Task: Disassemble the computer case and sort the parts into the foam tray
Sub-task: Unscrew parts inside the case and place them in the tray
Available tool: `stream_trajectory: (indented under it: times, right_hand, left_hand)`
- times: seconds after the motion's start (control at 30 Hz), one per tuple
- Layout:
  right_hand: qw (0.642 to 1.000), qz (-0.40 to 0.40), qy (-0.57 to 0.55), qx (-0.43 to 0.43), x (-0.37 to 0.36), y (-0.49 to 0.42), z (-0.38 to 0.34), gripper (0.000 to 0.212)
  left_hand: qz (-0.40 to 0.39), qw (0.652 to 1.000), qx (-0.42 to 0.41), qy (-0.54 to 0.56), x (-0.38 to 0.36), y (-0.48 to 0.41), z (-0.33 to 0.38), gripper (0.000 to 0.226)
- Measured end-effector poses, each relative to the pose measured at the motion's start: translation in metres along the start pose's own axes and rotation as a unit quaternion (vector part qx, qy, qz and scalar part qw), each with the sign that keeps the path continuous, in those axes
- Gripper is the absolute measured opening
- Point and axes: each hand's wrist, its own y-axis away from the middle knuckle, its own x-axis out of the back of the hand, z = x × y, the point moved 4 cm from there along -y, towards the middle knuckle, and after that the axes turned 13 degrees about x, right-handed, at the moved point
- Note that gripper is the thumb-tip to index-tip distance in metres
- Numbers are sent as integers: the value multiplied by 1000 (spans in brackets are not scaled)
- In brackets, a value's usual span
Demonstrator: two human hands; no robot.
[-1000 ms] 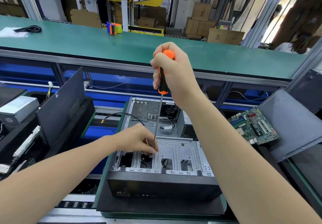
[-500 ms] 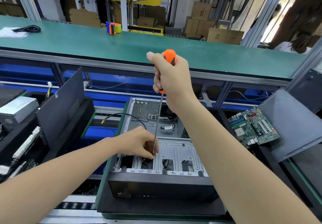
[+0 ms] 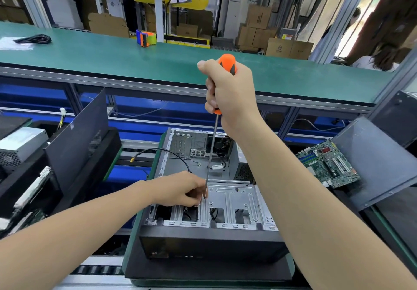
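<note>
An open computer case [image 3: 225, 244] lies on its side in front of me, its silver drive cage [image 3: 234, 201] facing up. My right hand [image 3: 228, 91] grips the orange handle of a long screwdriver [image 3: 211, 154] held upright, its tip down on the cage's left part. My left hand [image 3: 180, 189] rests on the cage with fingers curled beside the tip; whether it pinches a screw is hidden. A black cable [image 3: 167, 154] loops inside the case.
A green motherboard [image 3: 327, 165] lies in the tray at right beside a dark side panel [image 3: 379, 161]. Another dark panel [image 3: 76, 136] leans at left, with a silver power supply [image 3: 20, 145] beyond it. A green bench [image 3: 135, 61] with a tape dispenser [image 3: 145, 37] runs behind.
My right hand has turned on the screwdriver handle, so more of the orange top shows. My left hand stays by the tip.
</note>
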Motion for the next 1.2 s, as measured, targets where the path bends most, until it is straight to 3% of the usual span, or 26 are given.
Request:
stream_trajectory:
  times: [0.1,0.17,0.3,0.37,0.63,0.77,0.9,1.2]
  right_hand:
    - [1000,4,-1,1,3,0,-1,42]
    - [1000,7,2,1,5,0,-2,39]
    - [1000,13,6,-3,8,-1,-1,42]
    - [1000,13,4,-3,7,-1,-1,43]
    - [1000,14,1,1,6,-1,3,44]
    - [1000,13,7,7,8,-2,5,38]
    - [999,30,25,18,16,-2,7,30]
    - [985,51,133,97,57,7,-4,46]
  left_hand:
    - [-4,999,0,-39,-4,0,-1,4]
    - [0,998,-5,-58,-4,0,-1,19]
    - [10,998,-10,-67,-6,0,-3,7]
    - [16,998,-12,-61,-5,1,-3,16]
    - [84,994,21,65,17,7,2,26]
    - [115,982,48,143,18,3,0,15]
    - [112,966,60,225,16,-7,8,14]
    - [102,935,32,338,11,-50,54,17]
